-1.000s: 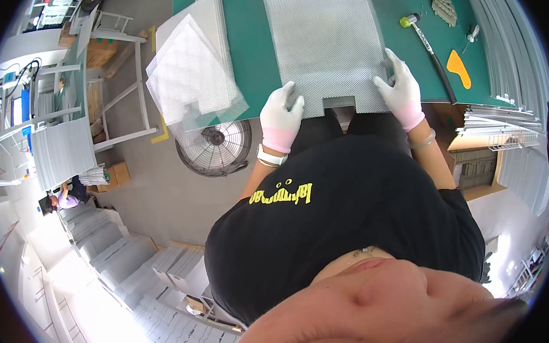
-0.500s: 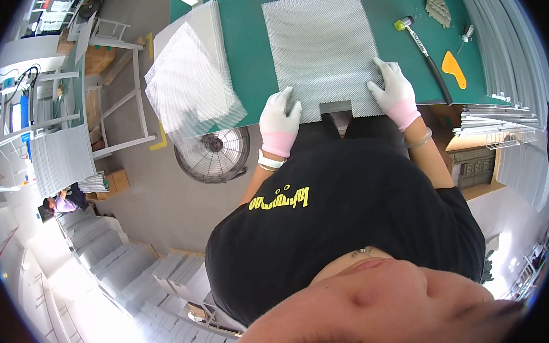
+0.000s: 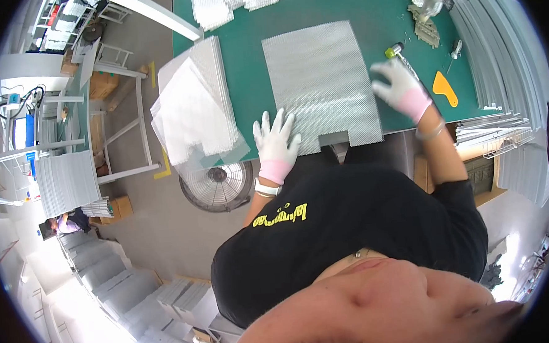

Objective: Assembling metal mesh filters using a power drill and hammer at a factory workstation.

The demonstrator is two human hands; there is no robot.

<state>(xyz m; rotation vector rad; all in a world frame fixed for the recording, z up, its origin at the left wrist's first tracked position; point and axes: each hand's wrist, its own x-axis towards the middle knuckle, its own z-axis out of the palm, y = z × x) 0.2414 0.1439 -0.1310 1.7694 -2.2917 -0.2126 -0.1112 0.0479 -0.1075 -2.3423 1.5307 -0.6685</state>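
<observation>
A silvery mesh sheet [image 3: 322,76] with a notch in its near edge lies on the green table [image 3: 243,55] before me. My left hand [image 3: 276,140], in a white glove with a pink cuff, rests with spread fingers by the sheet's lower left edge. Right of the sheet, my right hand [image 3: 400,90], gloved alike, hovers with fingers apart and looks slightly blurred. It covers most of the handle of a mallet [image 3: 394,50] with a yellow-green face. A yellow scraper [image 3: 445,90] lies just to the right.
Stacked mesh and white sheets [image 3: 196,107] sit at the table's left edge, partly overhanging. More notched mesh [image 3: 234,3] lies at the far edge. A crumpled cloth [image 3: 425,27] and a screwdriver-like tool [image 3: 456,50] lie far right, near long grey strips [image 3: 498,54]. A floor fan [image 3: 218,185] stands below left.
My right hand has left the sheet's right edge and moved over the mallet handle. My left hand's fingers have spread out. The view has shifted, showing more of the table's far side.
</observation>
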